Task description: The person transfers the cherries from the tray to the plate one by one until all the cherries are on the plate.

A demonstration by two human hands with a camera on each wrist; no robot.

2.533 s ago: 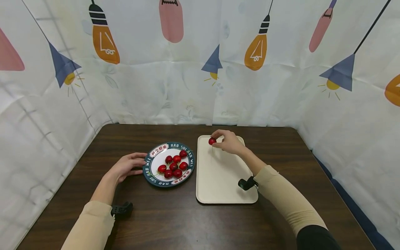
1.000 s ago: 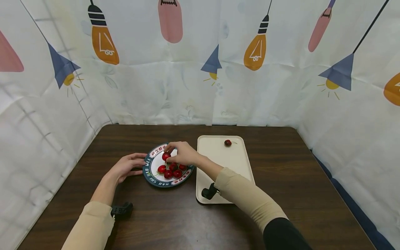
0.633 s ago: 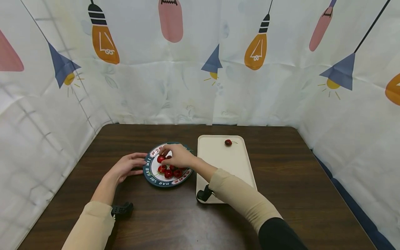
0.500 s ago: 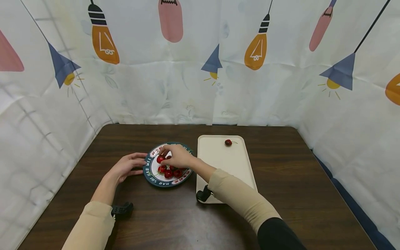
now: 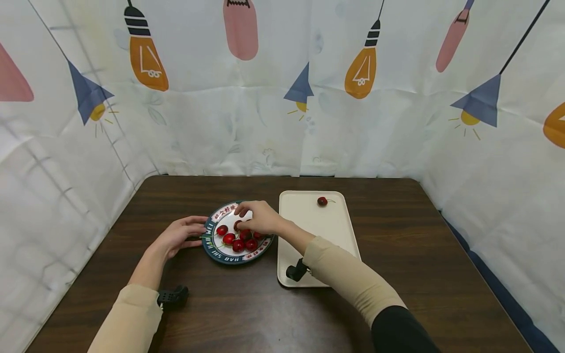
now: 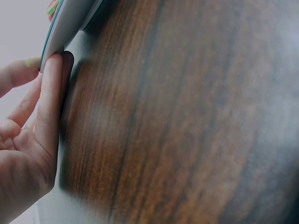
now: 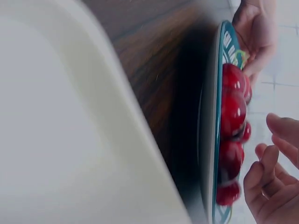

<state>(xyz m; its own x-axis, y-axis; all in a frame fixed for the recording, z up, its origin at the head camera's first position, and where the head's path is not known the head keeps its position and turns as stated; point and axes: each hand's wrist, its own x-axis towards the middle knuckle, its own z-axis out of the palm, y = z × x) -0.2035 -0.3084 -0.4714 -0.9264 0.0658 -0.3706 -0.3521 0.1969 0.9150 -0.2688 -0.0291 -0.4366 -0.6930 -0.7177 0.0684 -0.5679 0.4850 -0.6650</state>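
— Curtains with painted light bulbs are hanging behind a dark table [image 5: 247, 304]. What is sitting on it?

— One plate [image 5: 215, 247] with cherries [image 5: 239, 242] and, to its right, one tray [image 5: 309, 235] holding one cherry [image 5: 322, 201] at its far end.

— How many cherries are lying on the plate?

— I am counting six showing.

— And the hands?

— The left hand [image 5: 178, 234] is lying flat, fingers touching the plate's left rim. The right hand [image 5: 259, 218] is curling over the cherries; I cannot tell if it is pinching one.

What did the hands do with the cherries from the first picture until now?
The right hand let go of one cherry at the far end of the tray, then moved left to the plate, where it now reaches among the cherries on the plate. The left hand stayed resting against the plate's left rim. Plate and tray did not move.
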